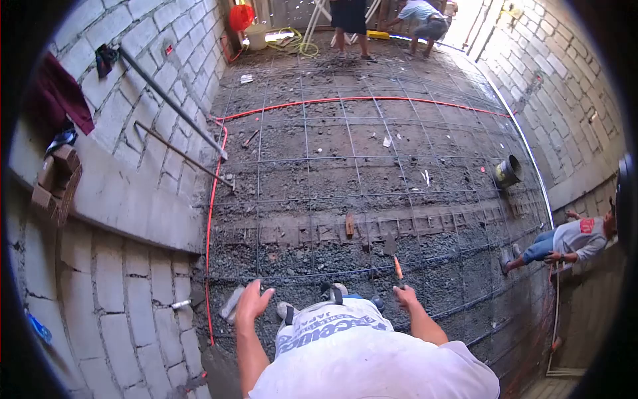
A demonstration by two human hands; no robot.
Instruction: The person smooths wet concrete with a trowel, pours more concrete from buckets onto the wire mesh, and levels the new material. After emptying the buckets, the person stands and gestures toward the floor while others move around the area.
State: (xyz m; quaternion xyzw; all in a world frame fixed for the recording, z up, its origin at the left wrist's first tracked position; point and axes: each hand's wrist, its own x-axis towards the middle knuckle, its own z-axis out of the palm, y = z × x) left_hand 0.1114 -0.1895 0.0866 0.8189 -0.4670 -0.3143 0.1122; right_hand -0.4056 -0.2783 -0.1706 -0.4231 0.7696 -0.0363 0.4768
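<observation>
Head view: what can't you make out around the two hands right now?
Orange-handled tool in the right hand, head view: its lower end sits inside the fist; type too small to tell.
Grey object beside the left hand: blurred; touching or gripped, cannot tell.
Ground beneath the body: covered by the white shirt.
Person at the right: partly cut off by the dark lens rim.
</observation>
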